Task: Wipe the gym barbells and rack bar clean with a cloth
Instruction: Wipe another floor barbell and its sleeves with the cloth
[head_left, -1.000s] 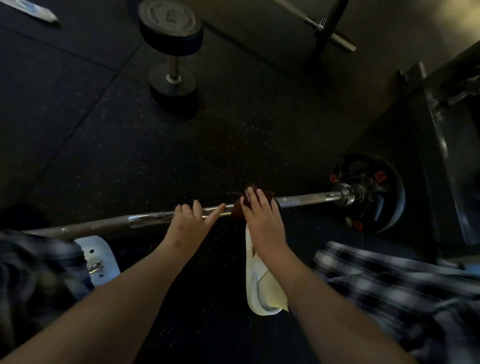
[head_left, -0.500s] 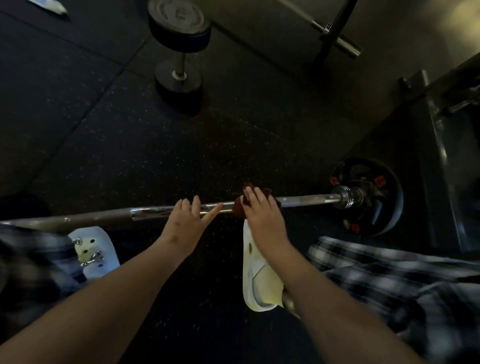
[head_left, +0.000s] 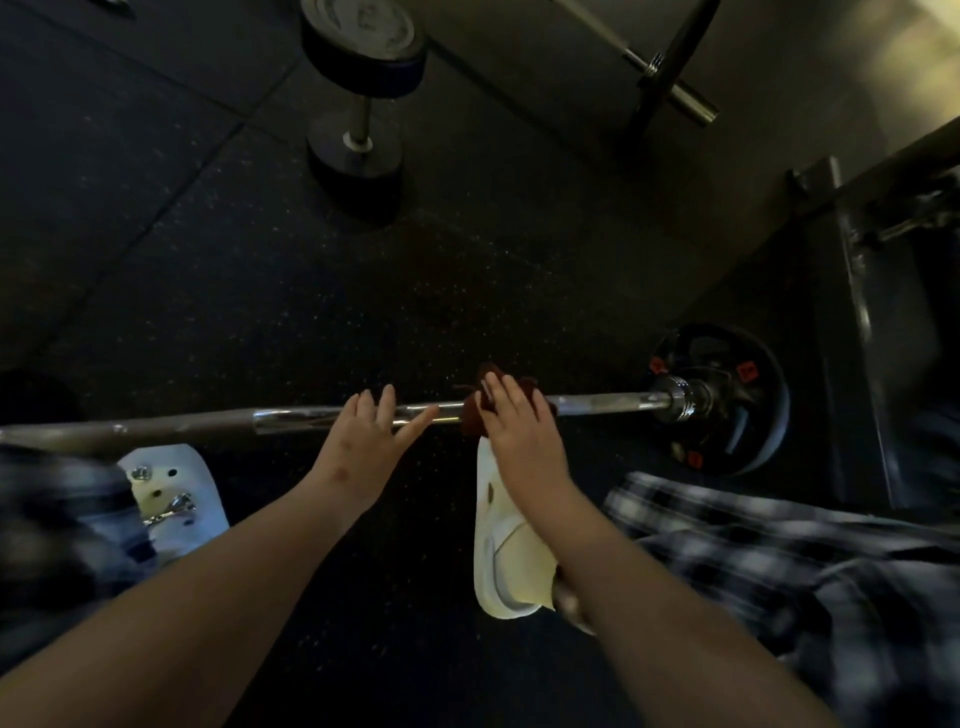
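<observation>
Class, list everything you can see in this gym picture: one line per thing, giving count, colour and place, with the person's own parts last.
barbell: one, silver, runs across the middle of the view
weight plate: one, black with red marks, at the barbell's right end
cloth: one, dark red, on the barbell under the right hand
dumbbell: one, dark heads and silver handle, standing on end, top centre
second barbell: one, silver with a dark plate, top right
rack frame: one, dark metal, right side
floor: one, black speckled
clogs: two, white, lower left and lower centre
plaid clothing: dark and white check, lower left and lower right
left hand: one, fingers straight, on the barbell left of the cloth
right hand: one, pressing the cloth onto the barbell
</observation>
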